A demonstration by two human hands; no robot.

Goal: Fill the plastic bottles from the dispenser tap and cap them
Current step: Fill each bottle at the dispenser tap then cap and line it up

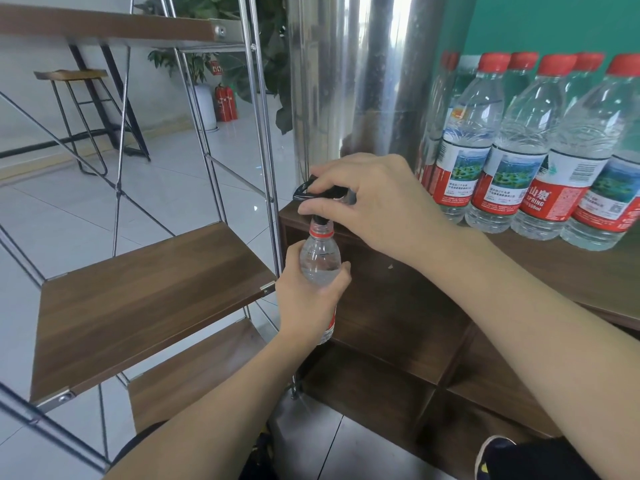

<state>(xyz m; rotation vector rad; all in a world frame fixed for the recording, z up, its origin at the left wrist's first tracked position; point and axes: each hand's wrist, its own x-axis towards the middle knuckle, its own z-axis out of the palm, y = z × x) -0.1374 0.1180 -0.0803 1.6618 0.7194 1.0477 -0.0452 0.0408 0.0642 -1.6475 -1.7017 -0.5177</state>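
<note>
Fingers (313,206) of right hand (367,202) curled over black tap (304,192), thumb under, index on top, pinching lever; presumably holding valve open so water runs. Left hand (308,299) wrapped round bottle (320,261), fingers closed on body, thumb tip showing at right side. Bottle upright, uncapped, mouth pushed right up under spout, touching or nearly so; held that close likely to stop splashing. Water level seems near shoulder, hard to be sure through clear plastic. Red label partly hidden by palm.

Tap sticks out from base of steel dispenser (367,81), overhanging edge of tabletop (554,271); hence bottle held in air beside cabinet front, not standing on anything. Row of capped bottles (519,150) stands on tabletop just right of dispenser, red caps on, look full. Cap for held bottle not visible.

Judged step: filling, near end. Next likely: release lever, lower bottle, fetch cap. Risk: overflow if lever released late.
</note>
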